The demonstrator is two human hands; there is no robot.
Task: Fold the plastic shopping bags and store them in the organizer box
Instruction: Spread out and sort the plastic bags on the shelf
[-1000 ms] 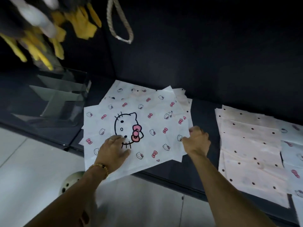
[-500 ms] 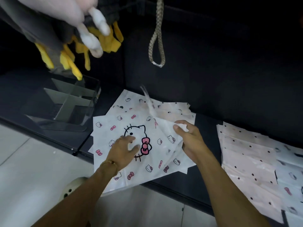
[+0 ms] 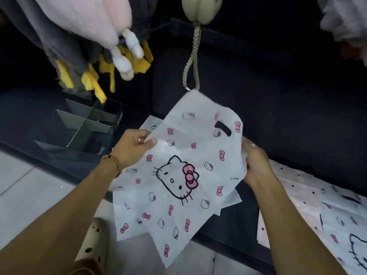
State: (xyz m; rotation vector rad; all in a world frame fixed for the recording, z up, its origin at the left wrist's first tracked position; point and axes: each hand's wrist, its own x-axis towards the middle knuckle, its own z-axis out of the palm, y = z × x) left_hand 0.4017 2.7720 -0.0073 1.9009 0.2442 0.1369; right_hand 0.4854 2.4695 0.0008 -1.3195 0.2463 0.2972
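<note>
Bag: white plastic, cat-face print with pink bows, die-cut handle slot near upper right corner; held up in air above dark tabletop, tilted, lower corner hanging past tabletop edge over tiled floor. Left hand: gripping left edge of bag, thumb on top, fingers curled beneath; bracelet on wrist, ring on one finger. Right hand: grasping right edge of bag, fingers wrapped round edge. More bags of same print lying flat on tabletop beneath held bag, partly covered. Second pile of dotted and printed bags spread flat on tabletop at right, well apart from organizer. Organizer: clear box with grey dividers, standing at left on tabletop, near left hand, not touched. Plush toys and looped cord hanging above.
</note>
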